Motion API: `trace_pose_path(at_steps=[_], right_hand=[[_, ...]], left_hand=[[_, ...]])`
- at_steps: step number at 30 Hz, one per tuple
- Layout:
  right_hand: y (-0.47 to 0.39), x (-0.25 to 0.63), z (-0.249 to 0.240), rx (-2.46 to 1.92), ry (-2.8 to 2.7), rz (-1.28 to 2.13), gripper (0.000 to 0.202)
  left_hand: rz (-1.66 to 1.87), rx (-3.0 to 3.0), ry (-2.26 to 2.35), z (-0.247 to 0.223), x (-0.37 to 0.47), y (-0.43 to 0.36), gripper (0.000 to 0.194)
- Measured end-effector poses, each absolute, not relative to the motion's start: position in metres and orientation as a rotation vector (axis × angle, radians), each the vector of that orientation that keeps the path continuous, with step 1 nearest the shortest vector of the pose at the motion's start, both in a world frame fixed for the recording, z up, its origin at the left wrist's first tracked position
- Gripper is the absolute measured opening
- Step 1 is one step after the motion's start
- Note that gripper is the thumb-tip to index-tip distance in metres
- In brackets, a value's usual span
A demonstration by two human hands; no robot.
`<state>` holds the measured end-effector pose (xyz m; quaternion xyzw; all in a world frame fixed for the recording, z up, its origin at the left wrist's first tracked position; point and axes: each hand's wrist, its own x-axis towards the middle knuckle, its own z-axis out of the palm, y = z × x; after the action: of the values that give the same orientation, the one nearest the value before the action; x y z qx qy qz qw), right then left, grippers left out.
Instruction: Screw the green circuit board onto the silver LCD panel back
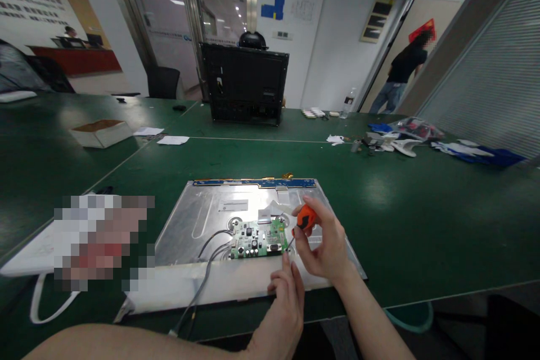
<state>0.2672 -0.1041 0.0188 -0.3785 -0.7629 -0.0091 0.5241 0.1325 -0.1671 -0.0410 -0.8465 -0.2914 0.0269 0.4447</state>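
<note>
- Head view: a green rectangular circuit board (258, 238) lies on a flat silver metal panel (211, 202), right of its middle, on the green table (405, 225)
- The board carries black chips, small round silver parts and a connector at its near right; dark thin cables (207, 270) run from its left side toward the near edge
- A narrow blue circuit strip (253, 183) lines the panel's far edge, a whitish band (202, 281) its near part
- Right hand: fingers closed round an orange-and-black screwdriver (307, 218), its shaft slanting to the board's near right corner
- Left hand (287, 298): partly open, index finger extended by that corner, no tool in it
- The white rectangular label (233, 206) on the panel has print too small to read
</note>
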Motion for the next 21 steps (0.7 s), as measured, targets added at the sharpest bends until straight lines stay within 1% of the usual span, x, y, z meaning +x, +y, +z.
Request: trace_pose_path(at_steps=[5, 12, 17, 21], right_hand=[[-0.102, 0.268, 0.016, -0.934, -1.805, -0.085, 0.062], [-0.099, 0.266, 0.018, -0.94, -1.798, -0.192, 0.057], [-0.1, 0.266, 0.019, -0.94, -1.813, -0.177, 0.057], [-0.102, 0.267, 0.018, -0.925, -1.824, -0.1, 0.06]], left_hand=[[0.099, -2.105, -0.677, -0.034, 0.13, -0.167, 0.049], [0.034, -2.106, -0.752, -0.053, 0.136, -0.167, 0.048], [0.037, -2.114, -0.754, -0.049, 0.135, -0.168, 0.048], [0.04, -2.108, -0.736, -0.043, 0.133, -0.167, 0.049]])
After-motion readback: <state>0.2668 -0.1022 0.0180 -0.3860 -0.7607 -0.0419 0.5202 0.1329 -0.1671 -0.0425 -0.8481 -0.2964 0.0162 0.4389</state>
